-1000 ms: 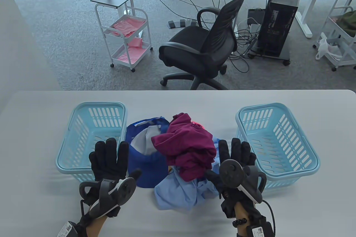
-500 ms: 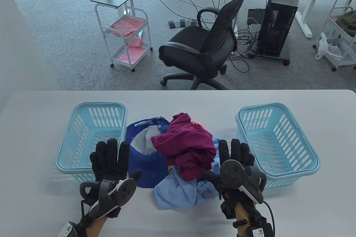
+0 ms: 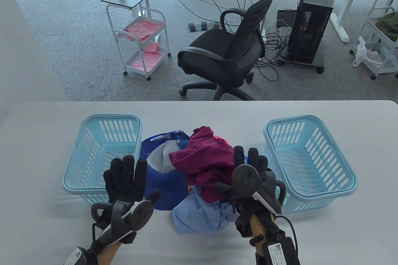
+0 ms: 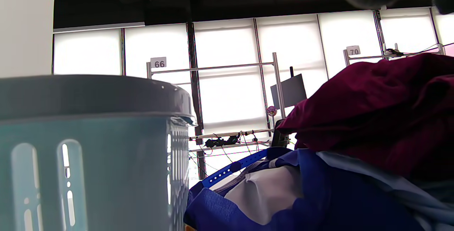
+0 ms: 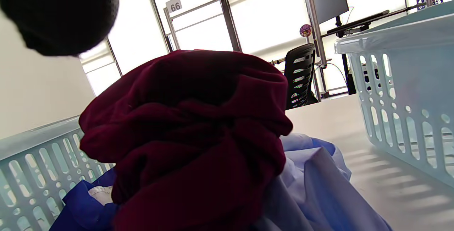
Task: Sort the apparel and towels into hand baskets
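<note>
R hand (image 3: 248,181): fingers spread, nothing held, had shifted left onto maroon garment (image 3: 208,165); first pick likely imminent. L hand (image 3: 126,179): flat, idle, unmoved. Clothes pile mid-table btwn both baskets, left basket (image 3: 93,140) & right basket (image 3: 314,153), neither holding any item.

My right grip (image 3: 248,173) has slid left and a little farther out from where it hung beside the right basket (image 3: 323,190); it is now over the right edge of the maroon garment (image 3: 205,161) (fingers straight, thumb spread over the cloth). My left grip (image 3: 126,178) has crept slightly right and nearer, fingers splayed as before.
</note>
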{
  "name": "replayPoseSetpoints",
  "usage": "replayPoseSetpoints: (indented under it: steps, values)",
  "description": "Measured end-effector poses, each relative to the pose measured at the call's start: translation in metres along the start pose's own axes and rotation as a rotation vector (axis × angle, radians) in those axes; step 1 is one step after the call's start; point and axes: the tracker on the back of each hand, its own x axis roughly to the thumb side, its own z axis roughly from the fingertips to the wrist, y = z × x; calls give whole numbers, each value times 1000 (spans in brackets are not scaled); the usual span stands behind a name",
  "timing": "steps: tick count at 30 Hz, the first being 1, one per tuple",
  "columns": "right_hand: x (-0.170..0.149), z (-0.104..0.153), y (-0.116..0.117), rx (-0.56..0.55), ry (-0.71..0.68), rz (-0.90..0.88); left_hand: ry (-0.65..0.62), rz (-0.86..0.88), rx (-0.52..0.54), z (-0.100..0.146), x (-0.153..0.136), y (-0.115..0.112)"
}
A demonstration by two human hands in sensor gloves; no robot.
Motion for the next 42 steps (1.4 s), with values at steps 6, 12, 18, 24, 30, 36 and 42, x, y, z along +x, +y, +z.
replayPoseSetpoints:
  steps: [6,12,18,24,30,36,42]
  values:
    - [46,-31,-1,149,-9,93,-5,27,-5,0,0,1]
    - [70,-59,35,344,40,257,-12,33,-12,-1,1,1]
    - [65,-81,84,492,124,327,-6,40,-4,0,1,2]
    - [45,-92,108,512,190,290,-3,35,-10,-2,0,1]
    - [31,-96,115,453,159,268,-3,37,-13,-1,2,2]
    - [21,-90,113,360,161,195,14,55,-21,0,2,3]
    - [11,-83,108,294,167,109,20,73,-38,-1,1,3]
